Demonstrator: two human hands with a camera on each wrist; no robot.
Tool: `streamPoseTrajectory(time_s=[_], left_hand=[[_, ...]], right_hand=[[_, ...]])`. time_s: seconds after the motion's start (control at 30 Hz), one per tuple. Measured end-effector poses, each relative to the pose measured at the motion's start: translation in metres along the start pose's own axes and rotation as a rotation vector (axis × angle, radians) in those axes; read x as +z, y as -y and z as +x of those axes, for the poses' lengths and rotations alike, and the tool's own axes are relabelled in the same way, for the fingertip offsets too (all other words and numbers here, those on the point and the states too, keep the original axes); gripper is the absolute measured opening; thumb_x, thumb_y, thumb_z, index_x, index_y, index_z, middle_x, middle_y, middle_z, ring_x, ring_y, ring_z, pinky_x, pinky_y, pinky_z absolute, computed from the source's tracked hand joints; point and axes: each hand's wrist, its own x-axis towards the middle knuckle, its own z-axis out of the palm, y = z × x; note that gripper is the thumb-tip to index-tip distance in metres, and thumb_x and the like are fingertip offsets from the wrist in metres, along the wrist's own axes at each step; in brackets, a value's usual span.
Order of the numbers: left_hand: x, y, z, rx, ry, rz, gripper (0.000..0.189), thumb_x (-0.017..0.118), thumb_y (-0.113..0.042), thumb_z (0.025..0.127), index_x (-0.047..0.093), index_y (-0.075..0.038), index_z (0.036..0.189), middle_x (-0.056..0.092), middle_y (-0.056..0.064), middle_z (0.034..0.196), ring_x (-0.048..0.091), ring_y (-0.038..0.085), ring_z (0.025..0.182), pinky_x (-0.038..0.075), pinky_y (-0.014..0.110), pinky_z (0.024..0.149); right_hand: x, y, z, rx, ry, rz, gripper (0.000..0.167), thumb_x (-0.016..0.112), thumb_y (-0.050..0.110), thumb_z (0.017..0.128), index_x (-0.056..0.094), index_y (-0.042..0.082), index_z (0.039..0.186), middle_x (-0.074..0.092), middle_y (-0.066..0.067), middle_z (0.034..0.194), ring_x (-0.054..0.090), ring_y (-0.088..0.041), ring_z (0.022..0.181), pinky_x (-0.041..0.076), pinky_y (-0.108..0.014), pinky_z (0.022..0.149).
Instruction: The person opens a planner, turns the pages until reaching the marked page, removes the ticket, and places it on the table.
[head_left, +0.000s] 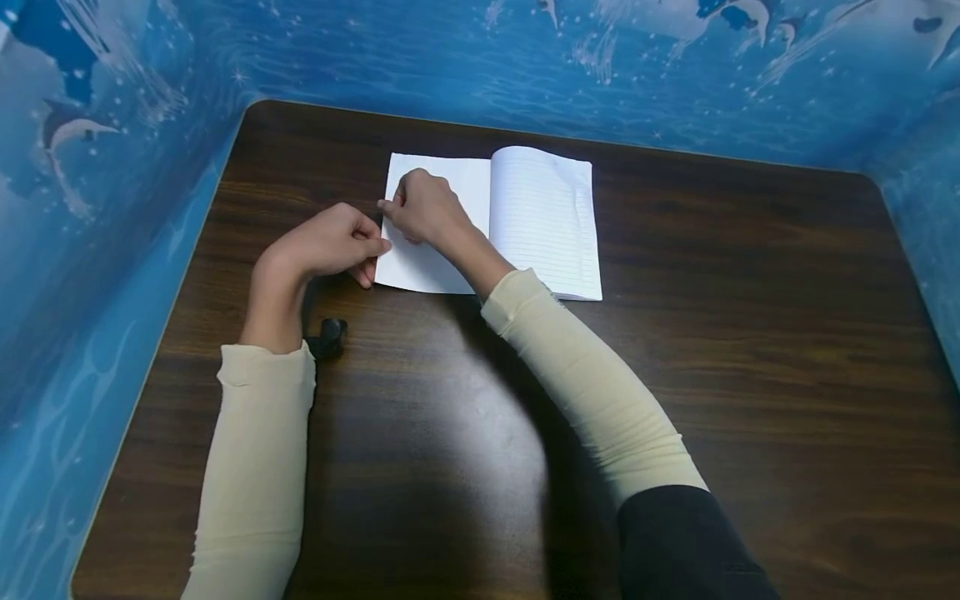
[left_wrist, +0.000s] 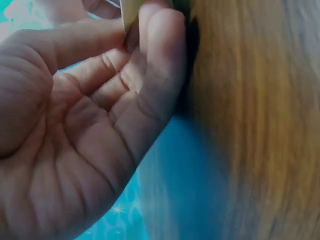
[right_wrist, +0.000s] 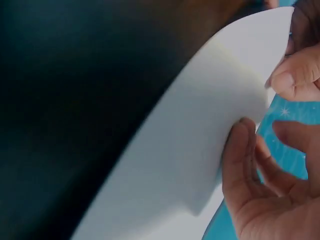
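Observation:
An open notebook (head_left: 543, 225) lies toward the far side of the table, its right page ruled and its left side (head_left: 435, 271) plain white. At the left edge my left hand (head_left: 326, 242) pinches the sheet between thumb and fingers; the left wrist view shows the thin edge (left_wrist: 130, 17) there. My right hand (head_left: 431, 208) reaches across the plain side. In the right wrist view its bent fingers (right_wrist: 237, 160) touch the white sheet (right_wrist: 200, 110), while the thumb stands apart from them. That sheet curves upward near the left hand's thumb (right_wrist: 287, 82).
The dark wood table (head_left: 750, 333) extends to the right and toward me. Blue sea-patterned walls (head_left: 420, 58) border its far and left sides. A small black device (head_left: 330, 337) sits at the left wrist, and pale sleeves (head_left: 592, 383) cover both forearms.

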Motion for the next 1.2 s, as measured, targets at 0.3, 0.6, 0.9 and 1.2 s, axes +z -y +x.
streamPoseTrajectory(time_s=[0.3,0.6,0.9,1.2], left_hand=[[-0.001,-0.007,0.001,-0.071,-0.027,0.03,0.038,0.056,-0.02,0.112,0.072,0.002,0.086,0.07,0.009,0.071,0.071,0.02,0.065,0.058,0.035,0.077],[0.0,-0.006,0.001,-0.079,-0.042,0.008,0.038,0.059,-0.017,0.111,0.076,0.004,0.084,0.071,0.009,0.071,0.073,0.019,0.063,0.059,0.031,0.079],[0.003,-0.006,0.002,-0.093,-0.044,-0.001,0.037,0.059,-0.016,0.11,0.077,0.004,0.085,0.071,0.008,0.071,0.073,0.018,0.062,0.06,0.032,0.079],[0.002,-0.008,0.0,-0.102,-0.034,0.016,0.035,0.057,-0.018,0.111,0.077,0.005,0.092,0.072,0.009,0.074,0.072,0.019,0.064,0.058,0.051,0.097]], right_hand=[[-0.029,-0.025,-0.029,-0.117,-0.077,-0.352,0.032,0.064,0.02,0.107,0.072,0.008,0.136,0.07,-0.014,0.134,0.063,-0.027,0.12,0.054,-0.04,0.101],[-0.07,-0.098,-0.037,0.001,-0.076,-0.494,0.046,0.054,0.03,0.113,0.061,0.001,0.148,0.052,-0.022,0.159,0.048,-0.04,0.146,0.042,-0.052,0.122],[-0.104,-0.158,-0.055,0.159,-0.023,-0.384,0.065,0.058,0.035,0.112,0.039,0.003,0.165,0.028,-0.019,0.177,0.029,-0.043,0.162,0.032,-0.061,0.128],[-0.118,-0.177,-0.061,0.175,-0.047,-0.346,0.07,0.066,0.037,0.107,0.04,0.007,0.165,0.046,-0.022,0.166,0.051,-0.039,0.14,0.046,-0.059,0.118]])
